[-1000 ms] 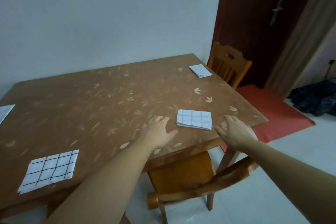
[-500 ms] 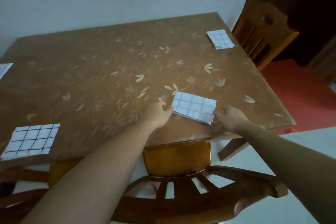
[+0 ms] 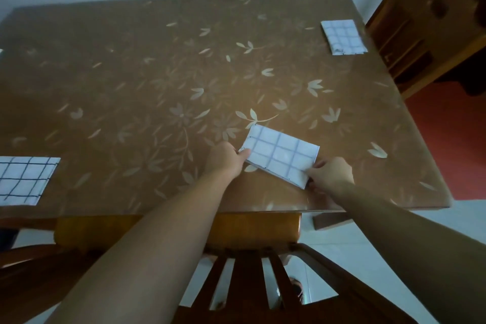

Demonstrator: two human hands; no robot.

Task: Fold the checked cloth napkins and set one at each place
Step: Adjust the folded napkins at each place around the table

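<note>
Head view, one frame.

- Bench: brown bench top with a pale leaf pattern [image 3: 131, 73], glossy, set against a light wall.
- Task item: folded white cloth napkin with pale blue-grey check [image 3: 281, 155]. It is a rectangle turned at a slant, lying near the front edge of the bench, right of centre. Stacked layers show along its near edge.
- Left hand [image 3: 223, 162]: fingers curled, with the tips pinching the left corner of this napkin.
- Right hand [image 3: 332, 175]: fingers curled, gripping the near right corner of the same napkin. The heel of the hand is just above the bench.
- Second folded white napkin with blue check [image 3: 343, 37]: lies flat at the far right edge of the bench, well apart from the hands.
- Third white napkin with dark check lines [image 3: 23, 180]: lies flat at the left front of the bench and is cut off by the frame edge.
- Wooden chair with slatted back [image 3: 263, 229]: pushed in at the front edge, directly under the forearms.
- Second wooden chair [image 3: 420, 42]: stands beside the bench's right side, just beside the far napkin.
- Red floor mat [image 3: 447, 144]: lies to the right of the bench.
</note>
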